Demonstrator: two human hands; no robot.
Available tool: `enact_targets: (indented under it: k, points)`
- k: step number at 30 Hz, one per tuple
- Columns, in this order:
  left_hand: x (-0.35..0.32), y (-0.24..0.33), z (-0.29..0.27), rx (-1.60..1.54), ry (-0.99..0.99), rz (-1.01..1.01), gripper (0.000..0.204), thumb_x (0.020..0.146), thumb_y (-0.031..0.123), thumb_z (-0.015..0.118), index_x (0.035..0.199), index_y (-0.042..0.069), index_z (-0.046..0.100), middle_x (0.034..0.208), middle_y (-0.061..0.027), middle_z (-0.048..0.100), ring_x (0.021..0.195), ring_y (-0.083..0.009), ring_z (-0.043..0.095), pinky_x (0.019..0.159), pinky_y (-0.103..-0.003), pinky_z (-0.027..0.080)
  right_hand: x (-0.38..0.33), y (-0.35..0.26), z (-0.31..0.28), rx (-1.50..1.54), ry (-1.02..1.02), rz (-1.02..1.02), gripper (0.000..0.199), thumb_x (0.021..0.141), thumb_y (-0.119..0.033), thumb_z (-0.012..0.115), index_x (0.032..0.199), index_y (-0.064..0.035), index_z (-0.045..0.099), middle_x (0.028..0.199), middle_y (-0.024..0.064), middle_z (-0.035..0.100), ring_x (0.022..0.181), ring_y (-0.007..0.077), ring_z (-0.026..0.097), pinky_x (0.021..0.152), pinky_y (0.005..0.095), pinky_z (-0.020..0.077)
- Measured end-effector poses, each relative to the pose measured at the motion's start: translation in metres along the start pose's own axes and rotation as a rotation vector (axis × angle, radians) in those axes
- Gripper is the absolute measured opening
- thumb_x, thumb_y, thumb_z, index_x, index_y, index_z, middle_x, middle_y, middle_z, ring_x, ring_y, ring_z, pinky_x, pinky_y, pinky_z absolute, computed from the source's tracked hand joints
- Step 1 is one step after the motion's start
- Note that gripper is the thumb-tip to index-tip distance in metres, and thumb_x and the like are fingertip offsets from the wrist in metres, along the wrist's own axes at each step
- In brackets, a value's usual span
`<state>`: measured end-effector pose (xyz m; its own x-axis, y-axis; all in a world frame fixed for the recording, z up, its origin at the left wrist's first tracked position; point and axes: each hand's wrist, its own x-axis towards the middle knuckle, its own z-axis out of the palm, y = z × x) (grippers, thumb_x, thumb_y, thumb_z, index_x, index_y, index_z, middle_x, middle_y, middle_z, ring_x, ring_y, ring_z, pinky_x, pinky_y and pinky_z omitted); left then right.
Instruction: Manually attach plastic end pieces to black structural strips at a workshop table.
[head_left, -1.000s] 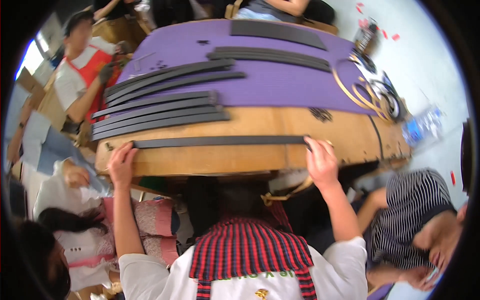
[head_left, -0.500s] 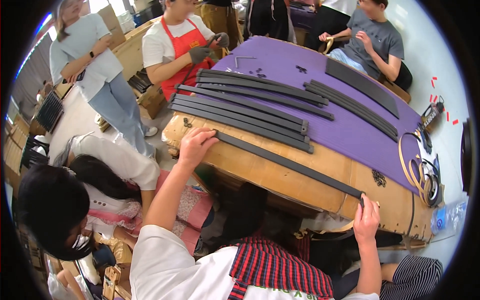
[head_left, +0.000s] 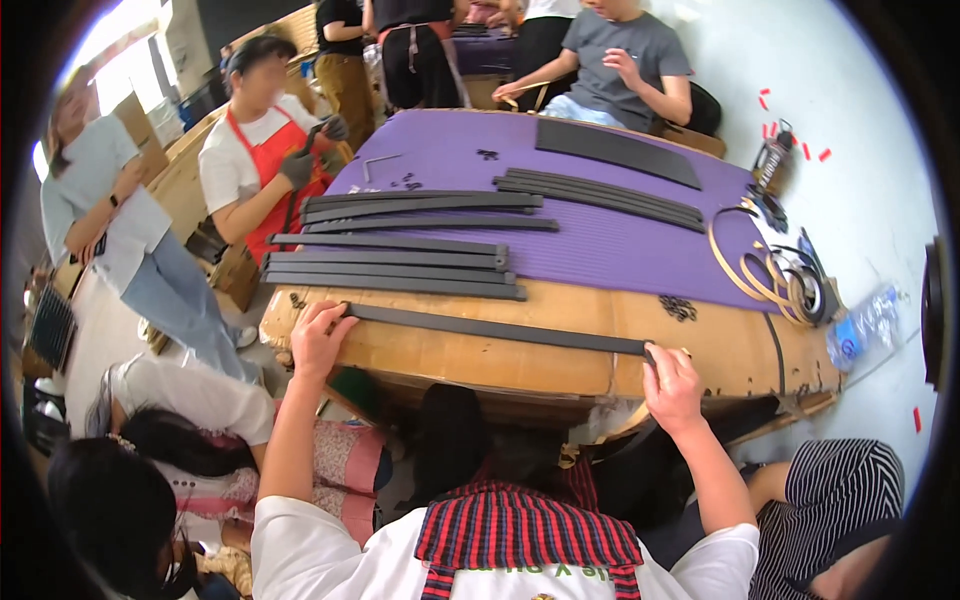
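A long flat black slat (head_left: 495, 328) spans the near side of the cardboard-covered table (head_left: 560, 378), held at both ends. My left hand (head_left: 319, 335) pinches its left end, and my right hand (head_left: 672, 383) grips its right end, with a small dark piece at the fingertips. Beyond it lies a row of similar black slats (head_left: 390, 272), with more slats (head_left: 430, 203) behind them. A small pile of black rings (head_left: 678, 308) sits past my right hand. A few small black pieces (head_left: 297, 300) lie by my left hand.
A purple mat (head_left: 600, 262) covers the far tabletop, bearing another slat stack (head_left: 600, 197), a wide black panel (head_left: 620, 152) and a hex key (head_left: 378, 165). Strap coils (head_left: 765, 275) and a plastic bottle (head_left: 865, 325) lie right. Several people stand or sit around, one close at my left.
The view has turned, so the table sits further left and more level. Both hands keep hold of the slat's ends, and it now lies nearly straight across.
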<state>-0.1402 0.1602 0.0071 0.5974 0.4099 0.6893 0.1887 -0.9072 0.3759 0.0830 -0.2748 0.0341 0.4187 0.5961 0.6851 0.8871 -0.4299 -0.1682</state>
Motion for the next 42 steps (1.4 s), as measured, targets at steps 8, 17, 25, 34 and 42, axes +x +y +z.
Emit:
enact_targets:
  k: [8, 17, 25, 34, 42]
  points:
    - [0.016, 0.045, -0.003, 0.163, -0.068, 0.127, 0.029, 0.068, 0.018, 0.072, 0.093, 0.006, 0.063, 0.103, -0.0094, 0.057, 0.091, -0.0272, 0.055, 0.081, -0.039, 0.043, -0.002, 0.0, 0.002, -0.008, 0.079, 0.037, 0.025, 0.072, 0.001, 0.061, 0.097, -0.0006, 0.058, 0.082, 0.0138, 0.061, 0.073, 0.029, 0.058, 0.067, 0.0367, 0.0482]
    - [0.033, 0.145, 0.081, -0.115, -0.412, 0.529, 0.032, 0.067, 0.023, 0.071, 0.092, 0.006, 0.062, 0.094, -0.009, 0.057, 0.09, -0.0289, 0.053, 0.078, -0.039, 0.043, -0.031, -0.007, 0.005, 0.255, 0.344, 0.215, 0.021, 0.072, 0.001, 0.062, 0.093, -0.0017, 0.058, 0.078, 0.012, 0.059, 0.069, 0.028, 0.057, 0.061, 0.034, 0.046]
    - [0.055, 0.167, 0.037, -0.097, -0.275, 0.515, 0.033, 0.061, 0.013, 0.073, 0.09, 0.003, 0.061, 0.085, -0.0101, 0.055, 0.079, -0.0296, 0.052, 0.068, -0.038, 0.045, -0.038, 0.006, -0.004, 0.81, 0.592, 0.66, 0.022, 0.084, 0.002, 0.058, 0.105, 0.0003, 0.054, 0.085, 0.0002, 0.055, 0.073, 0.0035, 0.05, 0.065, 0.0169, 0.0415]
    - [0.073, 0.21, -0.002, -0.043, -0.443, 0.835, 0.031, 0.061, 0.023, 0.072, 0.087, 0.01, 0.062, 0.081, -0.0039, 0.053, 0.079, -0.023, 0.054, 0.071, -0.035, 0.045, -0.003, -0.04, -0.075, 0.444, 0.185, 0.177, 0.034, 0.069, -0.004, 0.071, 0.1, -0.0028, 0.056, 0.085, 0.0105, 0.06, 0.069, 0.0243, 0.056, 0.062, 0.0301, 0.0466]
    - [0.046, 0.211, 0.01, -0.163, -0.468, 0.928, 0.033, 0.065, 0.028, 0.068, 0.091, 0.01, 0.056, 0.085, -0.0033, 0.05, 0.084, -0.021, 0.052, 0.071, -0.033, 0.044, -0.039, -0.06, -0.072, 0.497, -0.231, 0.207, 0.039, 0.065, -0.008, 0.075, 0.098, -0.0033, 0.056, 0.085, 0.0109, 0.062, 0.071, 0.0246, 0.06, 0.062, 0.0308, 0.0482]
